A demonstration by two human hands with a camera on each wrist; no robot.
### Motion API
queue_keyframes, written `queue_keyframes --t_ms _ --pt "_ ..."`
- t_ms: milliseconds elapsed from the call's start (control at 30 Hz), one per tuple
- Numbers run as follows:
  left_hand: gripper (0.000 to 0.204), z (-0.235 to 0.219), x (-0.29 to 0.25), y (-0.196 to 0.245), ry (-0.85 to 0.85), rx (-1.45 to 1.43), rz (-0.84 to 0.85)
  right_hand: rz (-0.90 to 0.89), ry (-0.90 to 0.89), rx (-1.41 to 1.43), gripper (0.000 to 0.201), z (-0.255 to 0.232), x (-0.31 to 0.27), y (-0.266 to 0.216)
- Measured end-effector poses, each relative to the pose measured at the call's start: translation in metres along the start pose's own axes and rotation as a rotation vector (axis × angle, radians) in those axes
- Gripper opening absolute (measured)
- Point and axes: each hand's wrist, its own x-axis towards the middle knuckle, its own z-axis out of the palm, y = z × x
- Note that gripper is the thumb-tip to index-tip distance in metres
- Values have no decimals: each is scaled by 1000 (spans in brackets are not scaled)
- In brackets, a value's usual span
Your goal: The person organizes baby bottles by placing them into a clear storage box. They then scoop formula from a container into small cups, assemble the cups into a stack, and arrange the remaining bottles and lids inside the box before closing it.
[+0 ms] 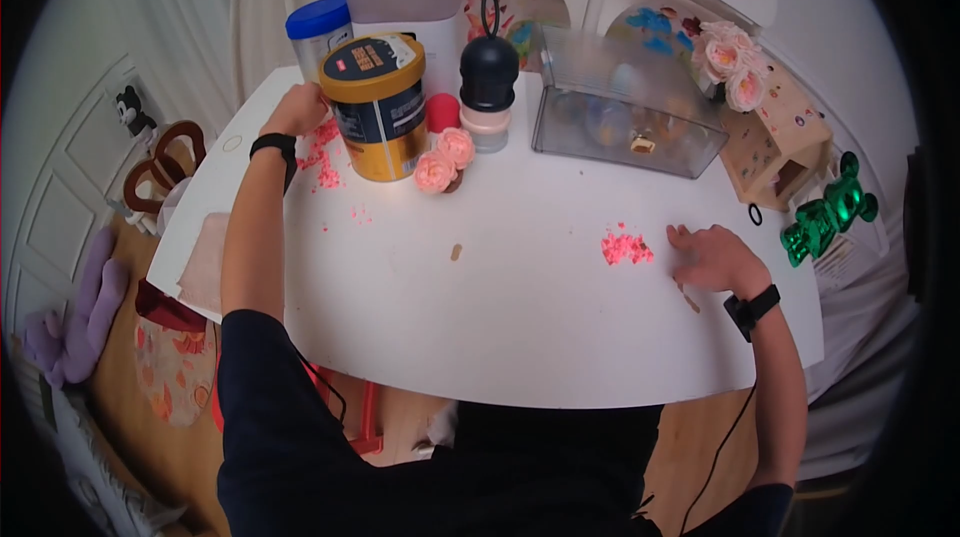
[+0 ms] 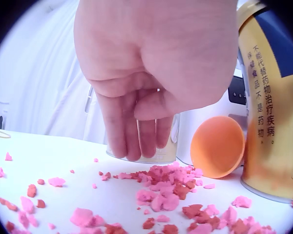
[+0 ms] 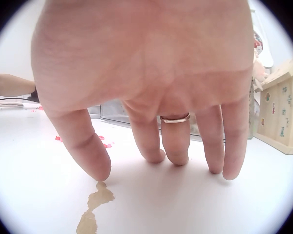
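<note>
My left hand (image 1: pixel 298 109) is at the table's far left, beside a gold and navy tub (image 1: pixel 380 137). Its fingers (image 2: pixel 116 129) point down above pink and red crumbs (image 2: pixel 158 187), with the thumb lying across them. Behind these fingers, the base of a pale container (image 2: pixel 161 155) partly shows; next to it is an orange, round, cup-like thing (image 2: pixel 217 148). My right hand (image 1: pixel 722 259) reaches over the table's right side with fingers spread, fingertips right at the white surface. By its thumb lies a tan, ragged patch (image 3: pixel 90 207). A small heap of pink crumbs (image 1: pixel 627 248) is left of this hand.
A blue-lidded jar (image 1: pixel 318 22), pink flowers (image 1: pixel 436 173), a black-topped bottle (image 1: pixel 489 77) and a clear grey box (image 1: pixel 630 127) stand along the back. At right are a small wooden house (image 1: pixel 785 132) and a shiny green bear figure (image 1: pixel 828 212). Another tan patch (image 1: pixel 456 253) marks the middle.
</note>
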Motion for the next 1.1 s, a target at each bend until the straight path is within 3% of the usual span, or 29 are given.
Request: queue_keyframes --t_ms 133,233,300,400,533,633,667,767,867,967,1000,1100 --pt "38 26 1 -3 48 -179 218 -29 66 28 80 8 0 7" --pt "36 24 -8 -3 -49 -107 149 -51 77 58 81 13 -1 10" --pt "30 15 -20 -2 17 -58 222 -71 95 58 80 12 2 12" --pt "33 -17 -53 19 -69 -66 136 -82 110 61 79 13 3 13" --pt "29 -21 -48 11 -138 -41 128 -106 147 71 77 18 2 10" --pt "30 -1 -33 3 -17 36 104 -107 180 39 75 20 7 10" --pt "31 3 -31 -1 -54 14 177 -117 183 41 74 20 7 11" --pt "32 26 -31 3 86 -212 414 -133 251 63 71 24 3 13" --pt "36 26 -31 1 -16 -267 473 -142 263 79 67 25 3 11" --pt "39 14 -28 -11 -136 -114 328 -116 242 86 64 24 6 12" --pt "35 14 -26 -17 -128 -37 349 -108 239 87 64 23 8 11" --pt "34 -27 -51 19 -265 42 219 -76 216 73 63 19 7 6"
